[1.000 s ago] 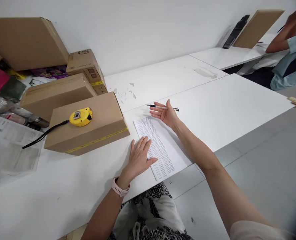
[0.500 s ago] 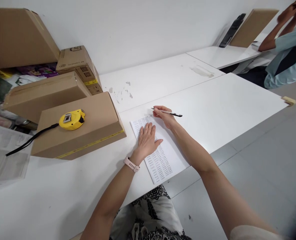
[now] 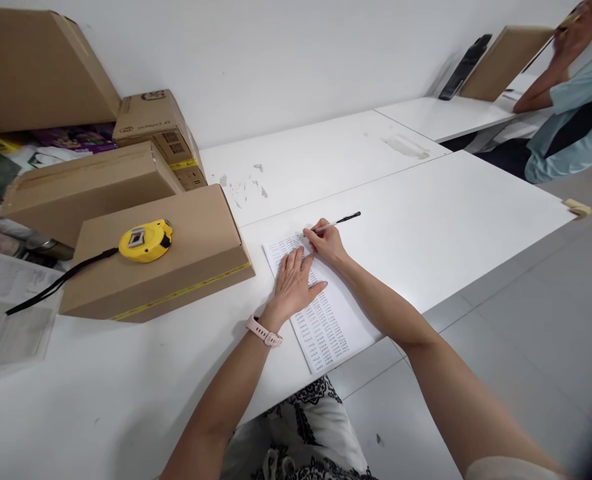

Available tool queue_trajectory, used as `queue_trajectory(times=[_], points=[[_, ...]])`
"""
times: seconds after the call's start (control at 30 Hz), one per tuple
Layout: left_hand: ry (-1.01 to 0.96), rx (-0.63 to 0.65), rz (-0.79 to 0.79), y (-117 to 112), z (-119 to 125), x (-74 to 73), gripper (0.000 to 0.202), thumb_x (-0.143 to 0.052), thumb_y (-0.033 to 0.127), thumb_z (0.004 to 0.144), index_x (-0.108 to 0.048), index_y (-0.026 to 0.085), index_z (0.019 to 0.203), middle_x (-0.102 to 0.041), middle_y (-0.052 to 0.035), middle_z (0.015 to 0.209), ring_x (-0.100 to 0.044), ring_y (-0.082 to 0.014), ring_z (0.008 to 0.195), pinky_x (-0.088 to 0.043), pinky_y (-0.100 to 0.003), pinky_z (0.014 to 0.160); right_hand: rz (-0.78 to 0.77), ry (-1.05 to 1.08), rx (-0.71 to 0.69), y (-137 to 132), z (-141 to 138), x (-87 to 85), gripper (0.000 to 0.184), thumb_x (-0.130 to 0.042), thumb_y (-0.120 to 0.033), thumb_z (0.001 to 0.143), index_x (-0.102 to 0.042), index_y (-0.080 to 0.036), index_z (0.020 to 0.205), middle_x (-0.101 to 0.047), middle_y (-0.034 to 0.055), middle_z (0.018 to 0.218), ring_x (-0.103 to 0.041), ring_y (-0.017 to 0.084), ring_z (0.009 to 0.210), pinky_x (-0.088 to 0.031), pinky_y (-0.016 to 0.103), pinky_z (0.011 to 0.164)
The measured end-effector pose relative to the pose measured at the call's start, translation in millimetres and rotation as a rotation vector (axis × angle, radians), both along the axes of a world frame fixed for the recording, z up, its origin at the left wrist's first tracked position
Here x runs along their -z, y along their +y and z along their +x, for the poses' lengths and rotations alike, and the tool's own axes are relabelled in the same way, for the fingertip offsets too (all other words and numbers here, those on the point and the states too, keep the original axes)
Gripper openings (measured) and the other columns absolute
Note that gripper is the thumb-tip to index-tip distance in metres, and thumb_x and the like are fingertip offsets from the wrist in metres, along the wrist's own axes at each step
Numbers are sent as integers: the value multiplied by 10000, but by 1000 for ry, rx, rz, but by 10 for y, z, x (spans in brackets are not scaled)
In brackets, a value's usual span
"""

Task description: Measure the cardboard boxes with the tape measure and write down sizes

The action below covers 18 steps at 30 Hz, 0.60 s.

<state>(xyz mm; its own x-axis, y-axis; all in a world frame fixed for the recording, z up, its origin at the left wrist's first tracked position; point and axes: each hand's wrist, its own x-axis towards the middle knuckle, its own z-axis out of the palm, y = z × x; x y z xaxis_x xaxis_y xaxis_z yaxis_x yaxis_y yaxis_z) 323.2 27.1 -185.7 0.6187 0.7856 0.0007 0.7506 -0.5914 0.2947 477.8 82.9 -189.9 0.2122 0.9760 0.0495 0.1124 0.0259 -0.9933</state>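
A sheet or pad of white paper (image 3: pixel 349 310) lies at the table's front edge, with columns of small handwriting down its left part. Flat on top of it rests my left hand (image 3: pixel 295 283), fingers stretched out and a pink band on the wrist. My right hand (image 3: pixel 327 241) pinches a pen (image 3: pixel 343 219) with a pale barrel and black end. The pen's tip is down at the upper part of the paper, partly hidden by my fingers, so I cannot tell whether it touches.
A cardboard box (image 3: pixel 161 283) stands to the left, a yellow tape measure (image 3: pixel 146 241) with a black strap on it. More boxes (image 3: pixel 93 183) are stacked behind. A person in a light blue top (image 3: pixel 579 127) sits at the far right near a black bottle (image 3: pixel 465 67) and a cardboard panel (image 3: pixel 506 63).
My right hand has come down and tilted the pen more steeply, its tip now at the paper's upper part. My left hand stays flat. The other person's raised hand has shifted.
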Motion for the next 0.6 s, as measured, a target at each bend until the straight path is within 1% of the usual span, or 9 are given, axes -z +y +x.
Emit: queue_trajectory(times=[0.1,0.17,0.27,0.4,0.6], points=[[-6,0,8,6,-4,-3,761,-495,584,948,-392,81,1509,-270,-210,1655,-205,-339,1539,-147,-495,1256,52,-166,60,2,-1,-9,233,-608,-272,793,-407,-237,680,-416,-62,534,-367,111,513,-291,281,515],[-13,-3,9,12,-5,0,753,-495,590,944,-402,92,1502,-281,-201,1652,-216,-333,1535,-154,-496,1254,84,-242,69,8,-3,-6,211,-576,-235,785,-401,-234,667,-381,-63,541,-348,111,529,-278,287,528],[-26,-6,10,19,-4,9,745,-488,597,941,-405,110,1499,-293,-185,1651,-221,-327,1533,-164,-503,1250,83,-268,56,8,-7,1,209,-567,-238,783,-395,-233,665,-378,-61,555,-342,113,541,-272,295,536],[-29,-3,19,21,0,17,746,-491,602,936,-414,109,1491,-308,-186,1644,-227,-327,1530,-170,-503,1247,74,-274,34,-4,-5,8,216,-571,-253,790,-392,-233,670,-372,-63,561,-333,113,544,-265,297,537],[-28,-1,4,20,3,27,767,-487,606,940,-407,84,1497,-287,-208,1648,-210,-337,1536,-149,-502,1254,70,-310,26,6,7,42,208,-567,-249,794,-396,-234,676,-372,-66,552,-335,113,535,-264,297,539]])
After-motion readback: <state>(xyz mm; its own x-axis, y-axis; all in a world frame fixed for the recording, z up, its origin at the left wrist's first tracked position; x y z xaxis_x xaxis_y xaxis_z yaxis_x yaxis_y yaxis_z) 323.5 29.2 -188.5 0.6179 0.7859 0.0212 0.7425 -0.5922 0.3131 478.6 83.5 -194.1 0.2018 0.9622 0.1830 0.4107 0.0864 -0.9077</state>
